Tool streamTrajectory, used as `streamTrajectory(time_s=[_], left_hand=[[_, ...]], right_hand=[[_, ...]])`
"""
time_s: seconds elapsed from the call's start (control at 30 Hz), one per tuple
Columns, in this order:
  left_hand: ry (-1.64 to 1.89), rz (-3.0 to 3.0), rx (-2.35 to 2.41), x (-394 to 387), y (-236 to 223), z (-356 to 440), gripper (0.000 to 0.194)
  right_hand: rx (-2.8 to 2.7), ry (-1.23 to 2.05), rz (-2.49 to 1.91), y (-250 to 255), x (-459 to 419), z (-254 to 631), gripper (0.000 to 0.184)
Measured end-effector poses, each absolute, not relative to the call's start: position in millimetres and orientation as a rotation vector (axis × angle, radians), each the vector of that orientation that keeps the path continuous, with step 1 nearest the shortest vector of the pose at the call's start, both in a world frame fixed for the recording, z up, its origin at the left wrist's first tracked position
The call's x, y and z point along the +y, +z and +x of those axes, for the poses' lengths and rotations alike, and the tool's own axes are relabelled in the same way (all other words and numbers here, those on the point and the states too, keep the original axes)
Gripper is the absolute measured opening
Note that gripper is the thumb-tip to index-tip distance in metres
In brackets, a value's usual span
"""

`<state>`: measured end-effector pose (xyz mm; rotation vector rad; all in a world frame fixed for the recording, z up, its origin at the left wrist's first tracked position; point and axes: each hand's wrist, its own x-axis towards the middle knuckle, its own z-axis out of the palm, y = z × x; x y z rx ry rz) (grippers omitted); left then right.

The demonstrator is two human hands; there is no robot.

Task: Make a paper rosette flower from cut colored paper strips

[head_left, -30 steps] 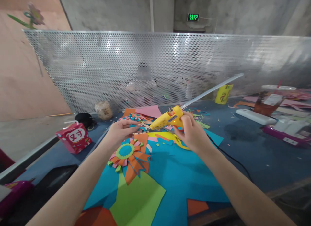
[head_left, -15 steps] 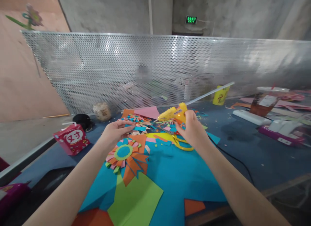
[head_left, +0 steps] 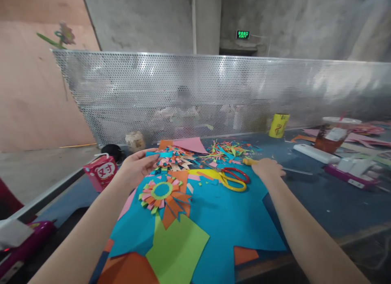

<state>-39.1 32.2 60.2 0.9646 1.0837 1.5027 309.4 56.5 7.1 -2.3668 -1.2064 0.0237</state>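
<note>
My left hand (head_left: pixel 137 168) pinches a blue paper strip (head_left: pixel 165 154) above a fringed, many-coloured paper rosette (head_left: pixel 179 157). My right hand (head_left: pixel 269 169) is closed over a yellow hot glue gun (head_left: pixel 249 161) low at the right edge of the blue sheet (head_left: pixel 235 219). Most of the gun is hidden by the hand, and a clear glue stick (head_left: pixel 299 171) juts out to the right. Between my hands lie yellow-handled scissors (head_left: pixel 235 188) and a red-handled pair (head_left: pixel 244 175). Nearer me rests a finished-looking rosette with orange tails (head_left: pixel 172 206).
Coloured paper scraps (head_left: pixel 226 150) are heaped at the back, before a perforated metal screen (head_left: pixel 122 84). A pink drink carton (head_left: pixel 100 172) stands left. At right are a yellow roll (head_left: pixel 279 126), a drink cup (head_left: pixel 331 137) and a purple power strip (head_left: pixel 348 177).
My right hand has lowered the glue gun and moved it right, away from my left hand. My left hand has shifted slightly left with the blue strip. The view has tilted slightly.
</note>
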Motion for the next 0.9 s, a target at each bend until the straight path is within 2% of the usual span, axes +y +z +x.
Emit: streamTrajectory(time_s=[0.13,0.23,0.33,0.47,0.63,0.9], left_hand=[[1.575,0.948,1.024,28,56,-49,0.022],[1.613,0.974,1.047,25,53,-55,0.026],[1.635,1.046,1.141,24,47,-60,0.035],[1.617,1.18,1.248,28,36,-65,0.044],[1.623,1.233,1.259,34,28,-69,0.056],[1.706,1.232,1.277,35,31,-73,0.055]], right_hand=[[-1.579,-0.043,-2.177,17,46,262,0.037],[-2.045,0.084,-1.83,19,39,203,0.02],[-2.294,0.205,-1.594,15,35,148,0.019],[-2.369,0.328,-1.544,4,42,106,0.03],[-2.357,0.522,-1.597,-2,63,95,0.045],[-2.301,0.793,-1.627,5,76,94,0.018]])
